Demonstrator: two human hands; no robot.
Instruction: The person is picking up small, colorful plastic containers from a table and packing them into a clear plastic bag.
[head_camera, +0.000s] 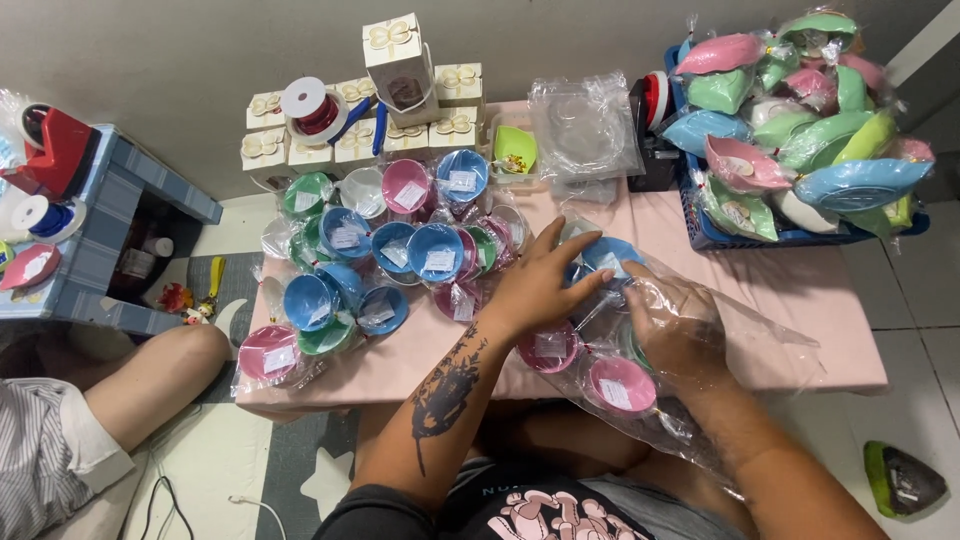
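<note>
My left hand (540, 280) rests flat on a blue bowl (605, 252) at the mouth of a large clear plastic bag (760, 340). My right hand (672, 325) is inside that bag, its fingers curled around the bagged bowls. A pink bowl (622, 385) and a magenta bowl (548, 347) lie in the bag near the table's front edge. Left of my hands, several small wrapped bowls (400, 250) in blue, pink and green are heaped on the pink table (800, 290).
White gift boxes (400, 60) and a red ribbon spool (312, 108) stand at the back. A blue basket (800, 130) of wrapped leaf-shaped dishes sits at the right. Another person's knee (150, 375) is at the left. A grey shelf (110, 240) stands far left.
</note>
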